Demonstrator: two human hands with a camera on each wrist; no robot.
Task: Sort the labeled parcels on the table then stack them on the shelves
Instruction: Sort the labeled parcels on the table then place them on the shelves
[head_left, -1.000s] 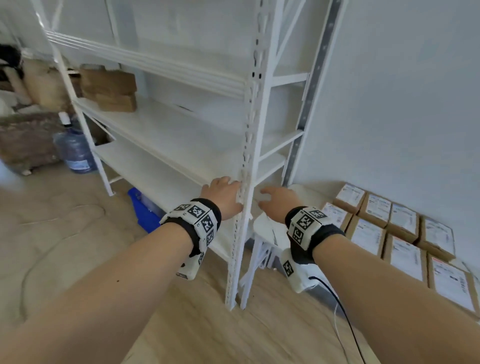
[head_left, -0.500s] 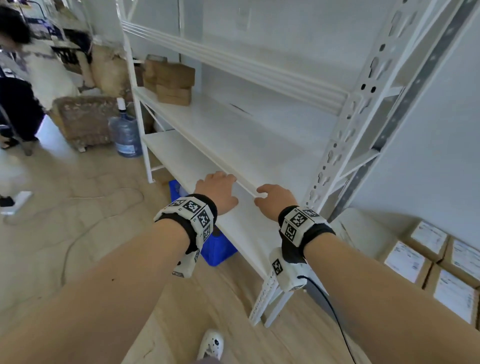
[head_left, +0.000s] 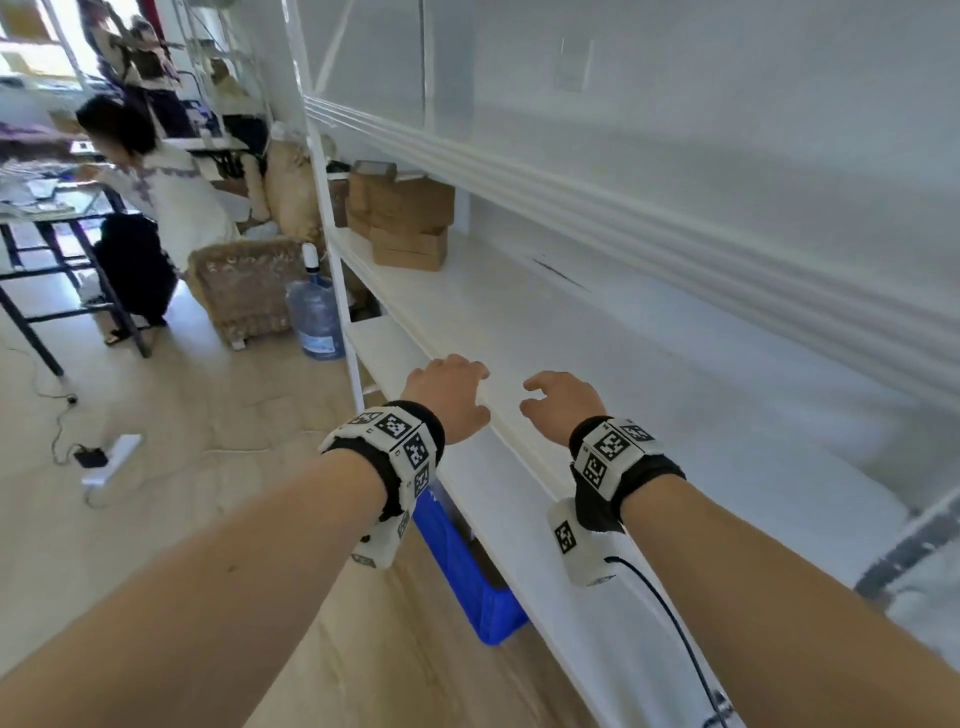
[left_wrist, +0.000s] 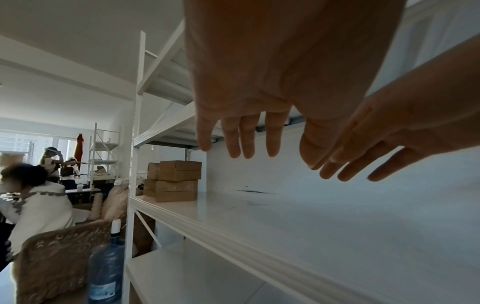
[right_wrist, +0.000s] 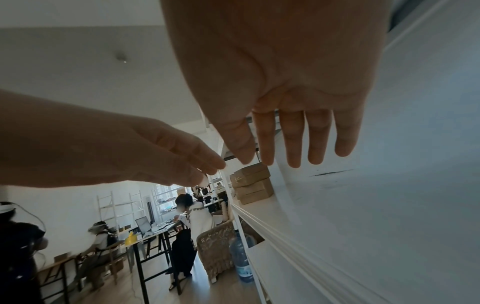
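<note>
Both my hands hover side by side at the front edge of a white metal shelf (head_left: 597, 364), empty and with straight, relaxed fingers. My left hand (head_left: 451, 395) is just outside the edge, my right hand (head_left: 561, 402) just over the board. In the left wrist view the left hand (left_wrist: 241, 131) hangs above the shelf board (left_wrist: 298, 222) with the right hand (left_wrist: 369, 148) beside it. A stack of brown cardboard parcels (head_left: 402, 218) stands at the shelf's far left end, also in the wrist views (left_wrist: 175, 181) (right_wrist: 253, 186). No parcel is within reach of either hand.
A lower shelf board (head_left: 498, 509) runs under my hands, with a blue bin (head_left: 467, 566) on the floor below. A water bottle (head_left: 314, 319) and wicker seat (head_left: 244, 293) stand by the shelf's left post. A person (head_left: 156, 202) sits at a table. A power strip (head_left: 111, 460) lies on the floor.
My view has swung left along the shelf: the labeled parcels by the wall on the right have left the picture. Both hands moved from the shelf's right post to mid-shelf, still empty.
</note>
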